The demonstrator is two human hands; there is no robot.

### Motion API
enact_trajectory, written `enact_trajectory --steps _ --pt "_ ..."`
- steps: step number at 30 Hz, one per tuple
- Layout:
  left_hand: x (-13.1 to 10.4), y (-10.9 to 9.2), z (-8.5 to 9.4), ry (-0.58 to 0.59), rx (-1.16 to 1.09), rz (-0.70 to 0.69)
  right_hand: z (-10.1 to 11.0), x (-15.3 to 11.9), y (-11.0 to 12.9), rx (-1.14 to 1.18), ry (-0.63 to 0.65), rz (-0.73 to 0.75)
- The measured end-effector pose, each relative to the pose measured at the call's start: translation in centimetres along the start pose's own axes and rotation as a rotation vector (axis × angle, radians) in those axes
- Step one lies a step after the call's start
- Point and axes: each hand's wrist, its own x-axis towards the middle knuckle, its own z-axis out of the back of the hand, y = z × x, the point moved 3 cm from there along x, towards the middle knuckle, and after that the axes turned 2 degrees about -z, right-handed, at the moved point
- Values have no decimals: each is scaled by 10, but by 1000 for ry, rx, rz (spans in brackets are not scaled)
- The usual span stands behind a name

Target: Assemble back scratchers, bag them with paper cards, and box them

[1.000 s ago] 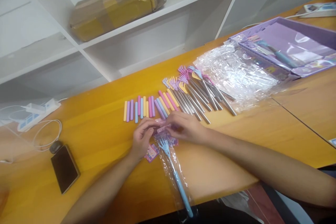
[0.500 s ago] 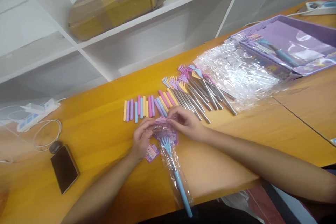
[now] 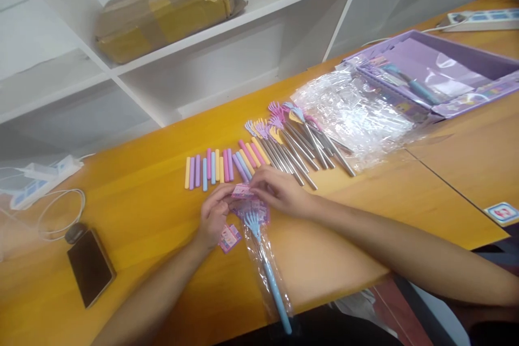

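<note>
White shelving stands behind an orange-brown wooden worktop (image 3: 154, 238), and through the head camera I see a slim light-blue back scratcher with a hand-shaped head and metal shaft (image 3: 276, 294) inside a clear plastic bag (image 3: 259, 267), near the front edge. Its head lies towards the hands, perhaps to keep that end of the bag within reach. My right hand (image 3: 284, 192) pinches a small pink-and-purple printed card (image 3: 242, 190) between thumb and fingertips; my left hand (image 3: 213, 219) is curled beside it, though I cannot tell what its fingers close on. A loose printed card (image 3: 230, 238) lies by the left hand. Pastel tubes (image 3: 205, 174) sit roughly side by side, seemingly for easy picking, and metal-shafted scratchers (image 3: 302, 148) fan out beside crinkled clear wrappers (image 3: 352, 113).
</note>
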Motion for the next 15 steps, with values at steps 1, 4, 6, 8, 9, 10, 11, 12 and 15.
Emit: enact_trajectory --steps 1,4,6,8,9,10,11,12,15 --pt "0 -1 -1 0 -10 5 0 0 1 -16 8 22" --pt "1 -3 -3 8 -20 13 1 0 2 -44 15 66" --pt "2 -2 -3 21 -1 24 1 0 3 -69 16 89" --pt "1 -1 -2 35 15 24 1 -1 3 -102 23 111" --pt "1 0 -1 42 19 19 0 -1 4 -120 28 118" --pt "1 1 0 49 22 10 0 -1 4 -137 33 120" --pt "0 2 0 55 27 2 -1 -2 4 -154 40 121" --pt "0 3 1 60 33 -5 -1 -2 4 -168 49 122" --pt "0 4 1 68 40 -11 -2 -3 4 -207 65 131"
